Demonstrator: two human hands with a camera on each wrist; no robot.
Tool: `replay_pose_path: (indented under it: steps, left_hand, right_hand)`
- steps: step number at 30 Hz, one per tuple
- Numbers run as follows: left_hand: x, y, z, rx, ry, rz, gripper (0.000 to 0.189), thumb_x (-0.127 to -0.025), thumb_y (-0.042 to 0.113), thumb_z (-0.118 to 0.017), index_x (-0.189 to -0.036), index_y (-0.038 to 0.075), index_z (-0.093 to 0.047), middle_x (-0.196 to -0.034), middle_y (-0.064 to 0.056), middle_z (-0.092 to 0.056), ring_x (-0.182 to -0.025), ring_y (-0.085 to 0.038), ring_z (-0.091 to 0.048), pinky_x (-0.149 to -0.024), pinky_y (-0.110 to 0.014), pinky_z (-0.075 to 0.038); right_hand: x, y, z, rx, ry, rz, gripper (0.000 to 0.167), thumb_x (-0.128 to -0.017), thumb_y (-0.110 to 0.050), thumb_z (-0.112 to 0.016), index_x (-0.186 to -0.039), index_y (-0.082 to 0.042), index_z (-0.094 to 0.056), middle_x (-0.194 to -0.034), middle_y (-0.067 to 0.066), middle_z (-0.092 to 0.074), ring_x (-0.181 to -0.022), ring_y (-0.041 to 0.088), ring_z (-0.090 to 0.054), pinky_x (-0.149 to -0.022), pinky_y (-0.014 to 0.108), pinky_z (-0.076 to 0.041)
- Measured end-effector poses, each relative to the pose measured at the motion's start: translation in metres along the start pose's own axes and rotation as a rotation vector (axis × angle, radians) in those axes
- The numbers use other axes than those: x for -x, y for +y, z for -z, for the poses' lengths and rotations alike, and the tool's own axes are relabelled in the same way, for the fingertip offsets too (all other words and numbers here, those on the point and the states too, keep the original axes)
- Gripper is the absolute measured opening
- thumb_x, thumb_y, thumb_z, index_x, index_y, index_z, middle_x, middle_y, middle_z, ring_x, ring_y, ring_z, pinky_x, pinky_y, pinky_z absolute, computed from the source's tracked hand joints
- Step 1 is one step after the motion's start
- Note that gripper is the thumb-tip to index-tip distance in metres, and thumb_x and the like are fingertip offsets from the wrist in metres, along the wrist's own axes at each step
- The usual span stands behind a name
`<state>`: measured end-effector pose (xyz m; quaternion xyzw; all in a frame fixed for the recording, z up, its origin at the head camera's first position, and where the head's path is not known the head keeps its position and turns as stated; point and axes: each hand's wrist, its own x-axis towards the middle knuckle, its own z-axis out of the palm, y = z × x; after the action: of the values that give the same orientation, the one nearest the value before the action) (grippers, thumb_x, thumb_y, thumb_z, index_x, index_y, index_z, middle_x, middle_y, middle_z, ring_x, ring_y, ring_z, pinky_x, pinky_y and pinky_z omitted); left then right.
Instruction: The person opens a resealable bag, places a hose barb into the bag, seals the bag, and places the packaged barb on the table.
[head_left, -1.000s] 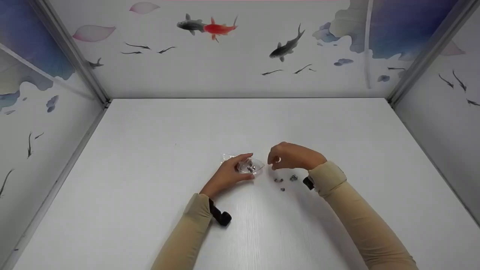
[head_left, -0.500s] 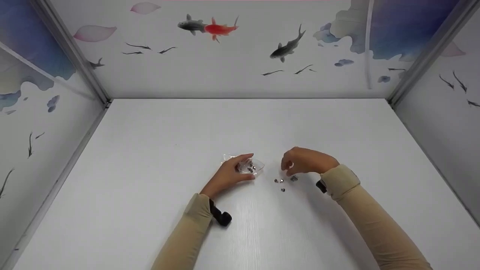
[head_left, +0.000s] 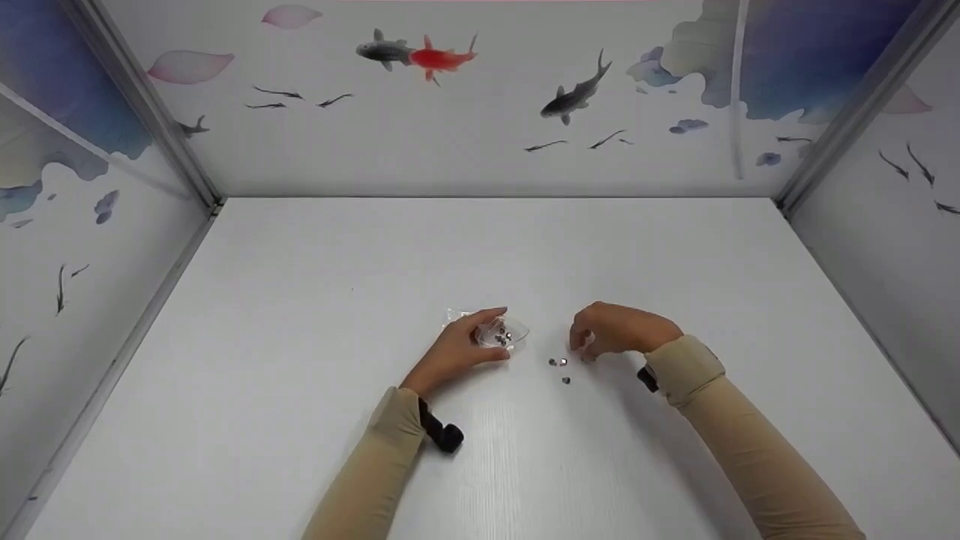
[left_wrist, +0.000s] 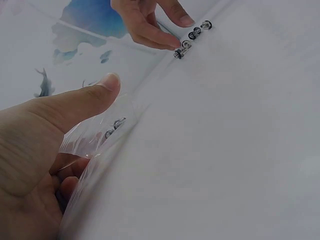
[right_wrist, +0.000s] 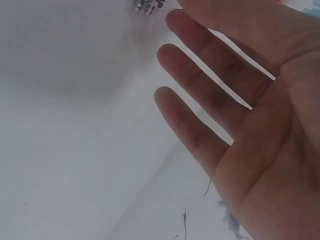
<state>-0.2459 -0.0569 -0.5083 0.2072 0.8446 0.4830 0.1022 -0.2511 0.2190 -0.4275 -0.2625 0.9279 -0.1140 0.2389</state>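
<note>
My left hand (head_left: 454,346) holds a clear plastic bag (head_left: 517,330) with its mouth spread wide, thumb on one side and fingers on the other. Inside the bag lie several small shiny metal pieces (head_left: 503,338), some with dark rings in the left wrist view. My right hand (head_left: 621,328) reaches down to the table right of the bag, thumb and forefinger apart, fingertips close over a small cluster that the head view hides. Its other fingers (right_wrist: 187,120) stretch out straight in the right wrist view. Three loose metal pieces (head_left: 563,362) lie just left of those fingertips.
A white table (head_left: 337,255) spreads around both hands. Upright panels printed with fish and leaves (head_left: 495,150) enclose it at the back and on both sides. Black wrist cameras (head_left: 448,437) sit at the cuffs.
My right hand has moved from beside the bag's mouth to the right and down, onto the right-hand cluster of metal pieces. My left hand and the bag have stayed in place.
</note>
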Motion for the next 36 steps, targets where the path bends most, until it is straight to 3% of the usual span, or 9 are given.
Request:
replay_pose_path:
  steps: [7, 17, 25, 36]
  left_hand:
    - [-0.001, -0.001, 0.000, 0.004, 0.002, -0.004, 0.070, -0.079, 0.036, -0.078, -0.142, 0.026, -0.048, -0.146, -0.003, -0.048, -0.134, -0.022, -0.044, -0.111, -0.040, -0.035]
    - [0.000, -0.002, 0.000, 0.017, 0.000, -0.012, 0.071, -0.079, 0.037, -0.078, -0.142, 0.026, -0.048, -0.145, -0.002, -0.049, -0.134, -0.022, -0.043, -0.111, -0.040, -0.034]
    - [0.001, -0.003, 0.000, 0.001, -0.008, -0.026, 0.070, -0.080, 0.036, -0.077, -0.143, 0.024, -0.048, -0.146, -0.001, -0.048, -0.138, -0.020, -0.040, -0.113, -0.038, -0.032]
    - [-0.001, -0.003, 0.000, -0.004, 0.001, -0.017, 0.070, -0.079, 0.036, -0.078, -0.142, 0.024, -0.049, -0.145, -0.002, -0.050, -0.136, -0.020, -0.042, -0.112, -0.038, -0.033]
  right_hand:
    - [-0.001, 0.002, -0.002, -0.015, 0.009, 0.010, 0.018, -0.079, -0.003, -0.075, -0.093, -0.016, -0.075, -0.097, -0.004, -0.069, -0.097, 0.016, -0.059, -0.086, 0.036, -0.052]
    - [-0.007, 0.006, -0.006, -0.049, 0.043, 0.053, 0.026, -0.078, 0.007, -0.068, -0.090, -0.015, -0.076, -0.093, -0.005, -0.069, -0.084, 0.012, -0.059, -0.074, 0.028, -0.052]
    - [-0.010, 0.006, -0.010, -0.033, 0.065, 0.092, 0.018, -0.084, 0.000, -0.067, -0.089, -0.015, -0.075, -0.092, -0.005, -0.069, -0.081, 0.010, -0.058, -0.077, 0.030, -0.052]
    - [-0.014, 0.004, -0.011, 0.032, 0.043, 0.065, 0.010, -0.089, -0.008, -0.067, -0.093, -0.015, -0.073, -0.090, -0.004, -0.065, -0.081, 0.011, -0.053, -0.076, 0.028, -0.048]
